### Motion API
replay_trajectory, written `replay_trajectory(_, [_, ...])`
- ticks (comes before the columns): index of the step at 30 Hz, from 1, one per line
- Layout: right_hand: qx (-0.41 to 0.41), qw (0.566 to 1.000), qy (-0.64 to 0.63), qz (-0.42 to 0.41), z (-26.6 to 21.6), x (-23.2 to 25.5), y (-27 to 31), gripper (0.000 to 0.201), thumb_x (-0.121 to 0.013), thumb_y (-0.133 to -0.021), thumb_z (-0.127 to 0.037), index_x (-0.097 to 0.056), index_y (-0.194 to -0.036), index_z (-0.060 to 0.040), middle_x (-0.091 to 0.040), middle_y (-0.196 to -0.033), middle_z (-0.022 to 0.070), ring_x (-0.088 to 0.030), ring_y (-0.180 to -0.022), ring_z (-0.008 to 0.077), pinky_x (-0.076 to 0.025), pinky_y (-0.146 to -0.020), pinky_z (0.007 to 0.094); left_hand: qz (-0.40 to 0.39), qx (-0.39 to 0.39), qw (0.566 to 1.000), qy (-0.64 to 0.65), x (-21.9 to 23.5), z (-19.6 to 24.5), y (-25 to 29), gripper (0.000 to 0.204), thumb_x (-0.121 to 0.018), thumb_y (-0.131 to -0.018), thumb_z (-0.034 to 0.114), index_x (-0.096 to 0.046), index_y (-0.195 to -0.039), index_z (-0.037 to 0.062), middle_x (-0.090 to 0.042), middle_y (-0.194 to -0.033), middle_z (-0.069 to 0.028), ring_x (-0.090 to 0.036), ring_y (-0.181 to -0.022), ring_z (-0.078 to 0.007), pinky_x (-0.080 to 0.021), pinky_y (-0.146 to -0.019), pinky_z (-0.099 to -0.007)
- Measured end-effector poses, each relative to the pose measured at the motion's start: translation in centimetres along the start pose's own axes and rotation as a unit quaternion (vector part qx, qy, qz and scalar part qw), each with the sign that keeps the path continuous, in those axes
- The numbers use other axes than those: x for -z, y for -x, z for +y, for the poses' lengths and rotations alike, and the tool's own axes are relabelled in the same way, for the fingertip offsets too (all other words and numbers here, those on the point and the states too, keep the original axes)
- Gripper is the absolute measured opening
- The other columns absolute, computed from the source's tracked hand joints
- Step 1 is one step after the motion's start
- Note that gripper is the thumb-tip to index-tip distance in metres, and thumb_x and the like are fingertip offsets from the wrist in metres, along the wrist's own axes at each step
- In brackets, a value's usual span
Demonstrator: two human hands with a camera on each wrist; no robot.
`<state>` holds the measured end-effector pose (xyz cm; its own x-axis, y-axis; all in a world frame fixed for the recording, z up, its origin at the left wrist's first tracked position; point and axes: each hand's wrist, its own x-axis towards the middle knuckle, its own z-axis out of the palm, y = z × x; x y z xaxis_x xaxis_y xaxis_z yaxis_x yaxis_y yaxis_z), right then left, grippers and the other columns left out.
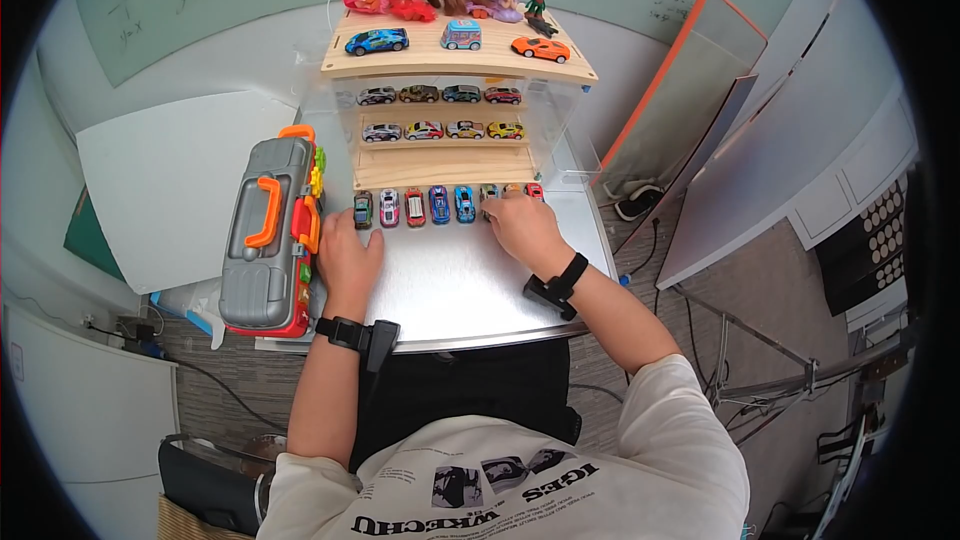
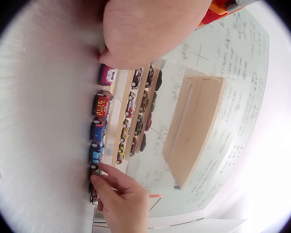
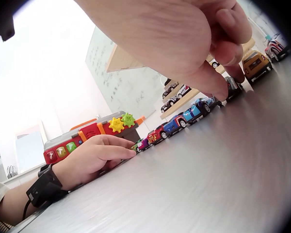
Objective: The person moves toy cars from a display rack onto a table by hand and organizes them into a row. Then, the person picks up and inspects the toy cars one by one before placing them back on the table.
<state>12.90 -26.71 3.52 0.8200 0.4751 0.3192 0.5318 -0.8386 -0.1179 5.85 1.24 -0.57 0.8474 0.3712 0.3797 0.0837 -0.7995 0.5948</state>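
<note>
A row of small toy cars stands on the metal tabletop [image 1: 440, 285] in front of a wooden display shelf [image 1: 445, 176]. At the row's left end, my left hand [image 1: 348, 265] holds a green toy car [image 1: 363, 206] between thumb and fingers. Beside it stand a pink-and-white car [image 1: 389, 208], a red car [image 1: 415, 207], a blue car [image 1: 439, 205] and a light-blue car [image 1: 464, 204]. Farther right, my right hand [image 1: 527, 230] pinches a dark toy car [image 3: 234, 87], partly hidden by the fingers. An ochre car [image 3: 256, 65] stands just past that hand.
More toy cars fill two shelf tiers [image 1: 440, 112]. On the shelf top [image 1: 425, 58] are a blue car, a small bus, an orange car and several dolls. A grey toy toolbox [image 1: 262, 275] with orange handles stands close by the left forearm. Clear side panels flank the shelf.
</note>
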Motion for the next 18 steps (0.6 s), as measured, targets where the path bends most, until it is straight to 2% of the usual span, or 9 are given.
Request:
replay_trajectory(8, [-0.007,1.000,-0.001,-0.008,-0.7,1.0,0.1,0.019,-0.067,-0.089,-0.009,-0.078,-0.104,-0.0123,-0.071,-0.092,0.0150,-0.072,-0.081,0.0348,-0.061,-0.071,0.0454,-0.007,0.006,1.000,-0.001,0.2,0.2,0.0,0.054,-0.078,-0.083,0.024,-0.066,-0.128,-0.0033,-0.063,-0.128,-0.0245,-0.062,-0.119,-0.0421,-0.050,-0.103,-0.0476])
replay_trajectory(11, [0.005,0.999,-0.019,0.029,-1.3,1.3,0.0,0.015,-0.065,-0.087,-0.009,-0.076,-0.097,-0.0076,-0.070,-0.091,0.0177,-0.073,-0.083,0.0358,-0.060,-0.072,0.0461,-0.008,0.005,1.000,-0.005,0.1,0.1,0.0,0.055,-0.078,-0.083,0.024,-0.065,-0.129,-0.0032,-0.063,-0.128,-0.0249,-0.061,-0.120,-0.0422,-0.050,-0.103,-0.0477])
replay_trajectory(13, [0.070,0.995,-0.059,0.035,-1.2,0.7,-0.3,0.019,-0.065,-0.087,-0.008,-0.077,-0.102,-0.0084,-0.070,-0.092,0.0175,-0.073,-0.084,0.0354,-0.060,-0.072,0.0462,-0.004,0.002,1.000,-0.003,0.1,0.2,0.1,0.055,-0.078,-0.083,0.024,-0.065,-0.129,-0.0030,-0.063,-0.128,-0.0244,-0.062,-0.119,-0.0422,-0.050,-0.102,-0.0476])
replay_trajectory(14, [0.069,0.995,-0.060,0.036,-1.4,0.4,-0.4,0.019,-0.065,-0.087,-0.008,-0.077,-0.102,-0.0084,-0.070,-0.092,0.0175,-0.073,-0.084,0.0354,-0.060,-0.072,0.0462,-0.004,0.001,1.000,-0.004,0.0,0.1,0.1,0.055,-0.078,-0.083,0.024,-0.065,-0.129,-0.0030,-0.063,-0.128,-0.0244,-0.062,-0.119,-0.0422,-0.050,-0.102,-0.0476])
replay_trajectory(16, [0.069,0.997,-0.020,-0.010,-1.9,-0.1,-0.6,0.026,-0.068,-0.089,-0.009,-0.078,-0.111,-0.0159,-0.071,-0.093,0.0128,-0.073,-0.084,0.0324,-0.061,-0.073,0.0438,-0.001,0.000,1.000,-0.002,0.0,0.0,0.0,0.054,-0.078,-0.083,0.023,-0.065,-0.128,-0.0029,-0.064,-0.127,-0.0238,-0.062,-0.118,-0.0423,-0.050,-0.102,-0.0477])
replay_trajectory(18, [0.067,0.997,-0.017,-0.017,-2.3,-0.2,-0.9,0.025,-0.067,-0.089,-0.010,-0.079,-0.111,-0.0163,-0.071,-0.092,0.0128,-0.073,-0.084,0.0321,-0.060,-0.073,0.0437,0.006,-0.008,1.000,-0.007,-0.1,0.0,0.1,0.051,-0.078,-0.083,0.021,-0.065,-0.126,-0.0038,-0.063,-0.126,-0.0237,-0.063,-0.116,-0.0425,-0.052,-0.099,-0.0481])
